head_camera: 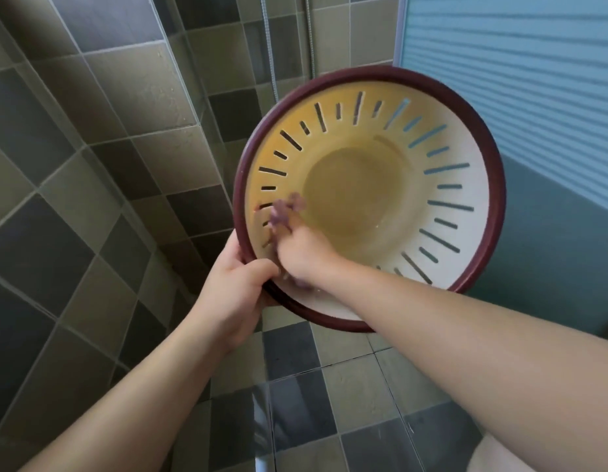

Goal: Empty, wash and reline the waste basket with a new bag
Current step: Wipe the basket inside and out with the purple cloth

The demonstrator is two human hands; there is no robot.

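A cream slotted waste basket (445,185) with a dark red rim is held in the air, tilted so its open mouth faces me. My left hand (236,284) grips the rim at the lower left. My right hand (295,248) reaches inside the basket and holds a purple scrubbing cloth (287,207) against the inner wall on the left side; the cloth and fingers are blurred. The basket's inside holds no bag.
Grey and olive tiled walls (91,148) stand to the left and behind. A shower hose (270,46) hangs on the back wall. A frosted blue glass panel (534,97) fills the right. The checkered tile floor (330,386) lies below.
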